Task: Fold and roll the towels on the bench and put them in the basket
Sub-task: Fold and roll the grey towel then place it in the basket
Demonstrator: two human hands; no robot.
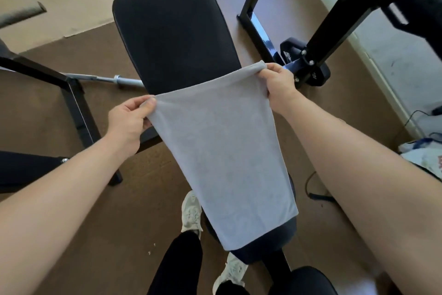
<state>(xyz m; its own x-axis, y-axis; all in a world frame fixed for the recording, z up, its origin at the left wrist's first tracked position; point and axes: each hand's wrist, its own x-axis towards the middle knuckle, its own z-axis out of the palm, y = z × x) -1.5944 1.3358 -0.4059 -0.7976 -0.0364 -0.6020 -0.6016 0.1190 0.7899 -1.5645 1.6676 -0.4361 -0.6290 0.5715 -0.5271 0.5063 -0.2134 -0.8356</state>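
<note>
Grey terry towel [222, 151] hangs stretched over the black padded bench [174, 31], left hand [130, 119] pinching one top corner, right hand [278, 86] pinching the other. It looks soft, light and floppy, so the corners and top edge seem the right hold. No basket in view.
</note>
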